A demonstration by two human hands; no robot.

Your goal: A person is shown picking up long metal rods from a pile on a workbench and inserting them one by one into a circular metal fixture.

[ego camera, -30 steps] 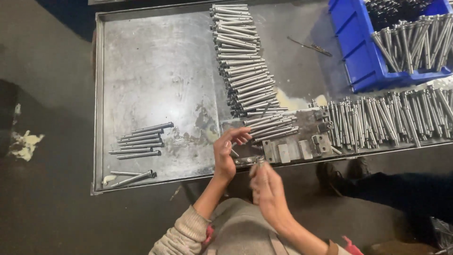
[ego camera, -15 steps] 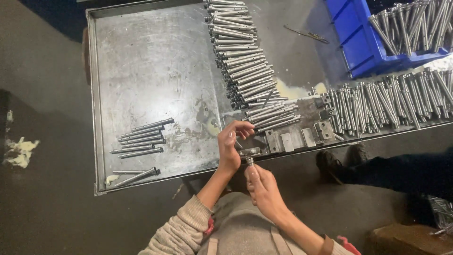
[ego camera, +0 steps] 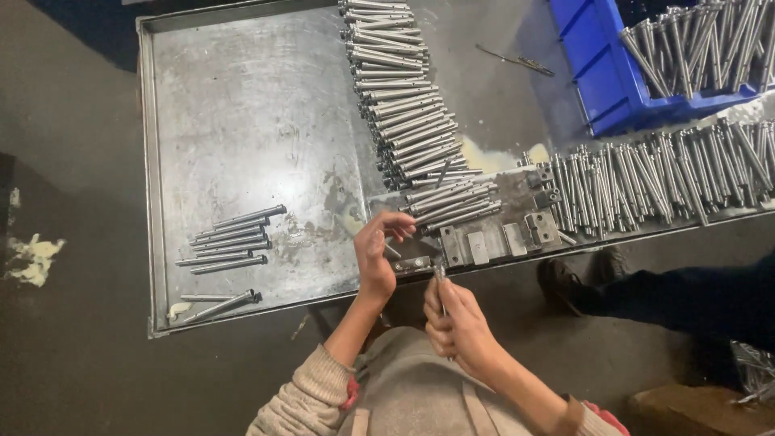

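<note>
My right hand (ego camera: 456, 319) grips a metal pin (ego camera: 441, 289) upright, tip at the small fixture block (ego camera: 413, 263) on the surface (ego camera: 242, 121) edge. My left hand (ego camera: 378, 250) is curled loosely, fingertips by the block, holding nothing I can see. Looks like the seating step; it calls for keeping pin and block aligned. Stacked pins (ego camera: 404, 105) lie beyond.

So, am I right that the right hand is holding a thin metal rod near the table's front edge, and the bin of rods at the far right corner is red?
Not quite: the bin is blue, as the head view shows. The right hand does hold a thin metal rod near the table's front edge.
</note>
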